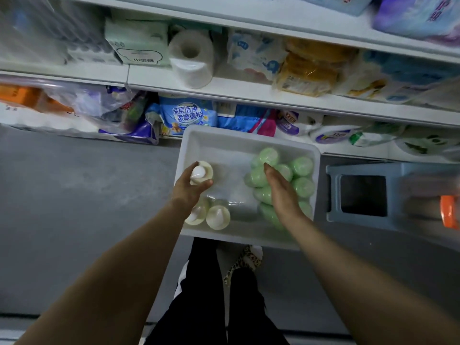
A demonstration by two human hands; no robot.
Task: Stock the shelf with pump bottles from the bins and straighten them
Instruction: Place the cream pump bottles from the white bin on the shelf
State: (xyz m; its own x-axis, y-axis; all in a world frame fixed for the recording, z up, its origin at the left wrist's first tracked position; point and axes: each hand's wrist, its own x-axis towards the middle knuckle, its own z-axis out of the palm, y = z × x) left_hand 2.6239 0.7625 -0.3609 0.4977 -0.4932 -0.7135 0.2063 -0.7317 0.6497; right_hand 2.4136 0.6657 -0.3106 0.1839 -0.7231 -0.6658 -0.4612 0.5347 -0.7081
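Bin (189,145) — smooth white plastic

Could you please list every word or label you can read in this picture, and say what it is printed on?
"深层洁净 柔顺蓬松": blue bag on the lower shelf.
Tissue box: label blurred, unreadable.
Purple-and-white bags: print too blurred.
Purple pack, top right: letters blurred.
Bottles in the bin: no text visible.

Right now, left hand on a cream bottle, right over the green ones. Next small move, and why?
Probably lift the cream pump bottle straight up out of the white bin: the left hand already grips it by the top, near the bin's left wall. The right hand lies open over the green bottles and holds nothing, so it could close on one next.
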